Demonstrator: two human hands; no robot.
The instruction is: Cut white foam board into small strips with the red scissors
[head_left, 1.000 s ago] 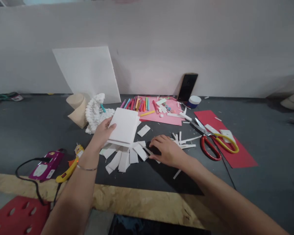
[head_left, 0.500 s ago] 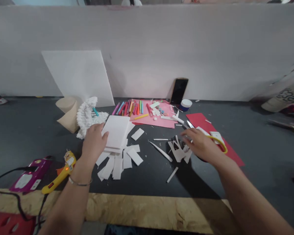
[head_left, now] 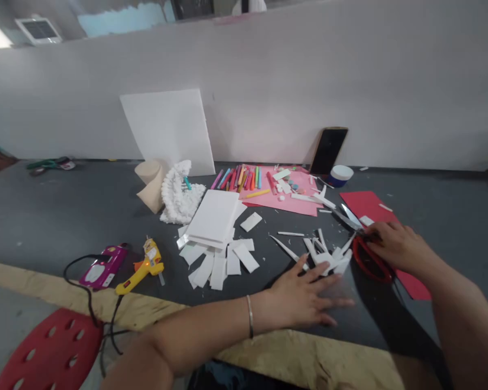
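Observation:
My left hand [head_left: 307,295] lies flat on the dark mat with its fingers spread, its fingertips at a small heap of white foam strips [head_left: 327,257]. It holds nothing. My right hand [head_left: 396,249] is curled over the handles of the red and yellow scissors [head_left: 368,252], whose blades point up and left over the red paper sheet [head_left: 366,205]. A stack of white foam boards [head_left: 214,216] rests left of centre with several cut white rectangles [head_left: 219,262] fanned out below it.
A yellow glue gun [head_left: 142,268] and a purple device [head_left: 101,270] with a black cable lie at the left. Coloured markers [head_left: 238,177] sit on pink paper [head_left: 282,195]. A phone [head_left: 328,150], a small tub [head_left: 340,175], a white board [head_left: 168,130], a beige cone [head_left: 151,185] and a white ruffled piece [head_left: 179,192] stand behind. A red stool [head_left: 44,355] is below left.
My left hand left the foam board stack and crossed right to lie flat by the strips. My right hand moved further right onto the scissors. The view swung back to the left and tilted up.

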